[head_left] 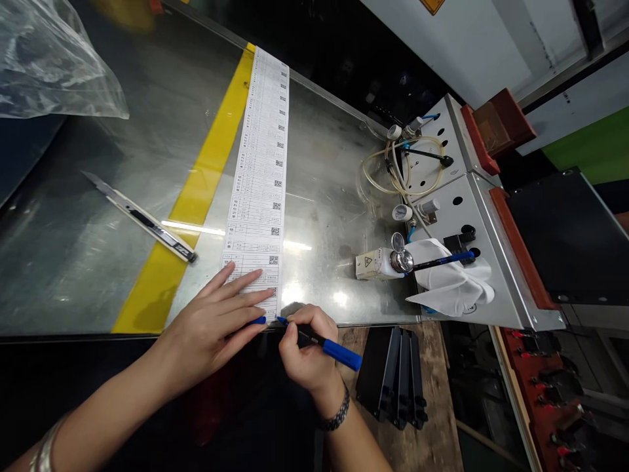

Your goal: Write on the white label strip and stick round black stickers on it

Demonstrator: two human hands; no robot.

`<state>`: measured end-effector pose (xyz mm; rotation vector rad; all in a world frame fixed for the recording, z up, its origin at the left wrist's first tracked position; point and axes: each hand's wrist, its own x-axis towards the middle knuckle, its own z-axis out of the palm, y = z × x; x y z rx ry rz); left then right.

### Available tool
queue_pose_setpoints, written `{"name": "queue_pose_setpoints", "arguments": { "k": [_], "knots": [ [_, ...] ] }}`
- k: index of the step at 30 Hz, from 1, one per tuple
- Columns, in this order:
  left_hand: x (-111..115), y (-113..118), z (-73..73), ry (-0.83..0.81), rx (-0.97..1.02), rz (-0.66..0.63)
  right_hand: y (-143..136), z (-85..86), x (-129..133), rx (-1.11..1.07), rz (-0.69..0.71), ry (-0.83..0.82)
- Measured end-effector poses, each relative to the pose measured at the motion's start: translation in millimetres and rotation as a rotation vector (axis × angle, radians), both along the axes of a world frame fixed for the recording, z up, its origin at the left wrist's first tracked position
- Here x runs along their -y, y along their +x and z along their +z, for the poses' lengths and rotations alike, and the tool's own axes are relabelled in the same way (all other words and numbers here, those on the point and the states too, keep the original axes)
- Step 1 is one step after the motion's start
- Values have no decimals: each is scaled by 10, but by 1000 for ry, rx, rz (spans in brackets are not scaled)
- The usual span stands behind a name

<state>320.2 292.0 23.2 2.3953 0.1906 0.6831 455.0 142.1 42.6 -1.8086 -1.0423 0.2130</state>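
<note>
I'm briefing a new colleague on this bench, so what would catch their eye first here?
First the long strip of printed labels running up the metal table beside a yellow stripe. At its near end the left hand presses it flat while the right hand holds a blue pen. A utility knife lies to the left.

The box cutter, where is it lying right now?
The box cutter lies on the metal table, left of the yellow stripe and label strip, beyond the left hand.
</note>
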Motion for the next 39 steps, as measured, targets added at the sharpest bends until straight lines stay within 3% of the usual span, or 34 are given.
{"name": "queue_pose_setpoints", "arguments": {
  "k": [4, 22, 29, 31, 35, 37, 39],
  "knots": [
    [0, 2, 2, 10, 24, 12, 58, 59, -33, -159, -59, 6],
    [-4, 2, -31, 46, 24, 1, 39, 16, -172, 47, -21, -35],
    [-41, -28, -37, 56, 17, -2, 64, 31, -107, -49, -21, -5],
    [-68, -37, -66, 49, 9, -10, 82, 38, -85, -34, 51, 32],
    [-47, -4, -88, -54, 2, 50, 126, 9, -91, 197, 300, 96],
    [-20, -13, 2, -91, 56, 105, 140, -19, -95, 276, 334, 125],
    [-30, -98, 189, -85, 127, 152, 150, -60, -96, 312, 334, 148]
  ]
}}
